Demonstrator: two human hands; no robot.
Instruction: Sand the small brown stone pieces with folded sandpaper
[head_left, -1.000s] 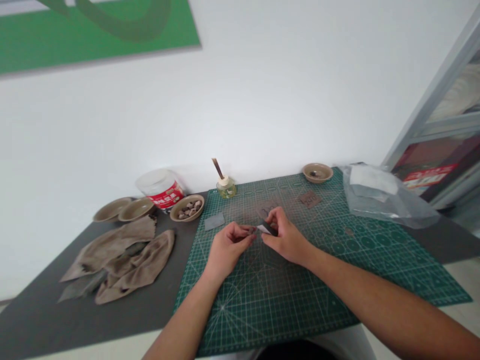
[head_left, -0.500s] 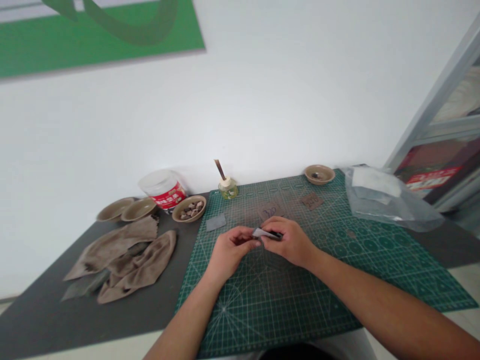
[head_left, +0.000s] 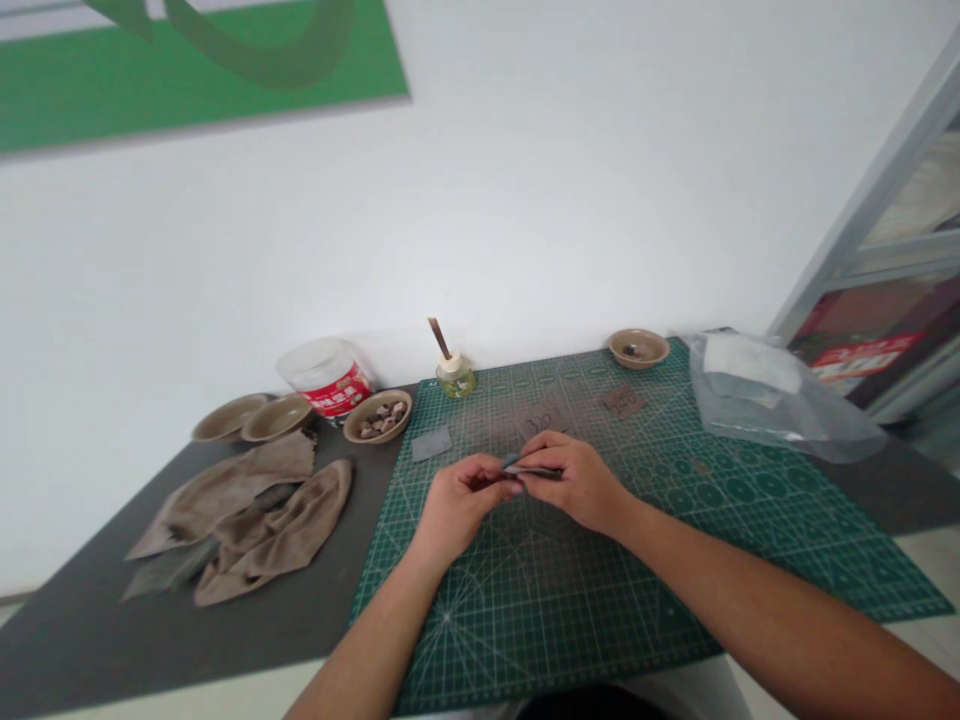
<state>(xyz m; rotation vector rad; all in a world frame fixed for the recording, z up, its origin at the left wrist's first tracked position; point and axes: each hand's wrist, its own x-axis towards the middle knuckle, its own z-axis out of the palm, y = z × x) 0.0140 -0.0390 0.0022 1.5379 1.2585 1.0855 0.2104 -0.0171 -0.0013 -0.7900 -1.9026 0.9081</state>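
Observation:
Both hands meet over the green cutting mat. My right hand pinches a small folded grey sheet, like sandpaper, held almost flat. My left hand is closed in a pinch against the sheet's left end, on a small dark piece I cannot make out. Just beyond the hands lie a brown square marked with writing, another brown square and a grey square.
A bowl of small brown pieces, two empty bowls, a white tub with a red label and a small bottle with a stick line the wall. Brown cloths lie left. A bowl and plastic bag sit at right.
My right hand has turned the grey sheet from tilted up to nearly flat and brought it against my left hand's fingertips. The view has shifted slightly.

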